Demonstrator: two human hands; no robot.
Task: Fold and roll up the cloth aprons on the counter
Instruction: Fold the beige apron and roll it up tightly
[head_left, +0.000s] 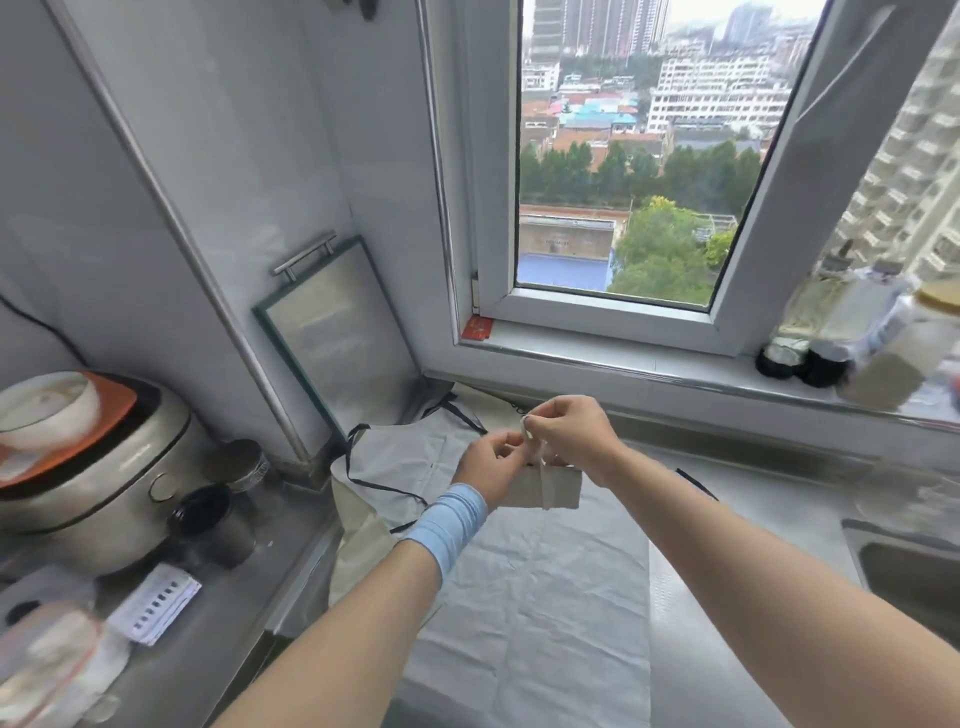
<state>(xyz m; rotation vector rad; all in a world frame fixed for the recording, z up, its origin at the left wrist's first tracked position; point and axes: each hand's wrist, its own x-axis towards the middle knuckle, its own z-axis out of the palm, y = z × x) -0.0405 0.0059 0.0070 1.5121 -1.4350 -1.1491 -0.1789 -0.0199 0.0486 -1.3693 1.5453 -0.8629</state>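
Note:
A rolled cream apron (558, 488) hangs above the counter with its cream strap wrapped around it. My left hand (491, 465) pinches one end of that strap just above the roll. My right hand (566, 431) pinches the other end, a little higher and to the right. Below them a pale grey apron (530, 587) with black ties lies spread flat on the counter. A cream cloth (353, 525) shows under its left edge.
A rice cooker (98, 483) stands at the left with a dark jar (205, 512) and a tin beside it. A framed board (332, 332) leans in the corner. Bottles (852, 332) line the window sill at right. A sink (909, 566) lies at right.

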